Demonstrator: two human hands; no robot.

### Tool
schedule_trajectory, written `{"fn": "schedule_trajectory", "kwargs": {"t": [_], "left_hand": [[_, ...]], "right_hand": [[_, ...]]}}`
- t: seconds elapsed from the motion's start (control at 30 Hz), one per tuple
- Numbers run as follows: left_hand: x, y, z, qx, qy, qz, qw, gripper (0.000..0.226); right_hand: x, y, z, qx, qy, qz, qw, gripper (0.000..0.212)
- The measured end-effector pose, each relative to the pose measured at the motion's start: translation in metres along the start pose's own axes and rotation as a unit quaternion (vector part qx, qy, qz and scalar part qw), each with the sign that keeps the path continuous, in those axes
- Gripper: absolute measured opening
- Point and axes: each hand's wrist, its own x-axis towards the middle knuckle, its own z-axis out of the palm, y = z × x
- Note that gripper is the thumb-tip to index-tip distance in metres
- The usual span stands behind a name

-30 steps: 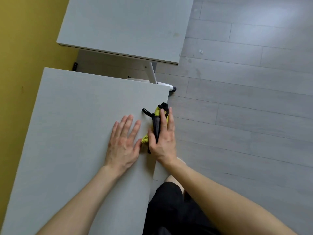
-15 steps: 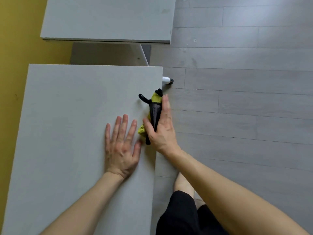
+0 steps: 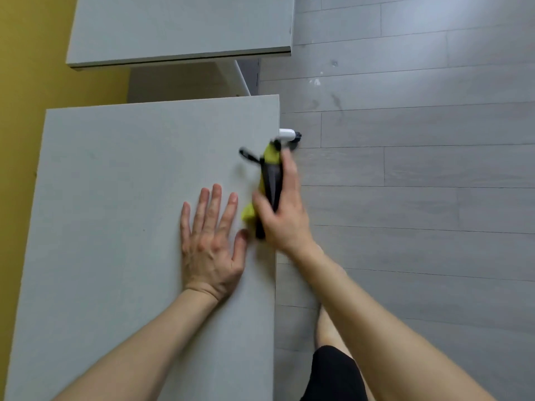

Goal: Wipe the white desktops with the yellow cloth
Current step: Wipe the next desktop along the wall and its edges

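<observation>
Near counter (image 3: 115, 198): left hand (image 3: 212, 244) lies palm-down on the white top, fingers straight and slightly spread, holding nothing. Right hand (image 3: 285, 215) grips the yellow cloth (image 3: 270, 157), thumb on one side and fingers curled round the other. The cloth is bunched, with a dark panel and a black loop, and sits at the right edge of the counter, just beside the left hand. This area is motion-blurred. Far counter (image 3: 173, 24) sits beyond a gap. Grey plank floor (image 3: 419, 198) to the right, yellow wall (image 3: 23, 68) to the left.

left hand (image 3: 212, 241): palm down, fingers straight and spread | right hand (image 3: 285, 209): thumb and fingers grip yellow cloth (image 3: 271, 156), blurred | forearms: bare
</observation>
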Motion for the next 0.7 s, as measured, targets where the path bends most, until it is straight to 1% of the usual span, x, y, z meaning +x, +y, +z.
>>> {"fn": "schedule_trajectory", "kwargs": {"t": [0.07,0.13,0.2,0.33,0.4,0.43,0.5,0.57,0.63,0.7], "left_hand": [[0.0,-0.001,0.001,0.003,0.006,0.005,1.0,0.066],[0.0,-0.002,0.001,0.006,0.007,0.005,1.0,0.064],[0.001,-0.001,0.0,0.008,0.005,0.004,1.0,0.064],[0.001,0.001,-0.001,0.005,0.004,-0.003,1.0,0.066],[0.002,0.001,-0.001,0.003,0.003,-0.002,1.0,0.066],[0.001,0.0,-0.001,0.002,0.003,-0.003,1.0,0.066],[0.0,0.0,-0.001,-0.001,0.006,-0.004,1.0,0.065],[-0.001,0.0,-0.001,-0.005,0.008,-0.002,1.0,0.063],[-0.001,-0.001,-0.001,-0.006,0.008,0.004,1.0,0.062],[0.0,-0.002,-0.001,-0.006,0.01,0.004,1.0,0.062]], "right_hand": [[-0.061,0.007,0.001,0.012,-0.02,-0.01,1.0,0.087],[-0.072,0.01,0.0,0.025,-0.043,-0.014,0.999,0.086],[-0.032,0.005,-0.001,0.043,-0.041,-0.005,0.998,0.085],[0.096,-0.014,-0.009,0.039,-0.013,0.027,0.999,0.089],[0.124,-0.016,-0.01,0.035,-0.008,0.028,0.999,0.089],[0.123,-0.014,-0.009,0.034,-0.006,0.026,0.999,0.089],[0.089,-0.009,-0.005,0.034,-0.003,0.021,0.999,0.09],[0.024,-0.002,-0.004,0.048,-0.014,0.011,0.999,0.099],[-0.046,0.005,-0.008,0.055,-0.045,0.02,0.997,0.114],[-0.094,0.009,-0.011,0.057,-0.076,0.032,0.995,0.119]]}}
